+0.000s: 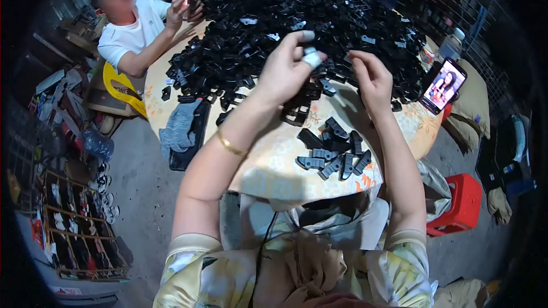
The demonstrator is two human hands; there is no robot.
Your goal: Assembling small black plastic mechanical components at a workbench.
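My left hand point(286, 71) is raised over the near edge of a big heap of black plastic parts point(285, 8). Pale covers wrap some of its fingertips; the fingers are bent but apart, and nothing shows between them. To its right, my right hand point(374, 80) hovers at the heap's edge with thumb and fingers drawn together. Whatever it may pinch is lost against the dark parts. Between my forearms, a small group of black plastic parts point(334, 151) lies on the patterned tablecloth point(271, 162). A few more black parts point(295, 115) sit below my left hand.
A phone point(443, 86) with a lit screen leans at the table's right, near a clear bottle point(452, 44). Grey cloth point(184, 127) rests on a dark tray point(197, 137) at left. Across the table sits a person point(134, 28) holding something. A red stool point(459, 205) stands right.
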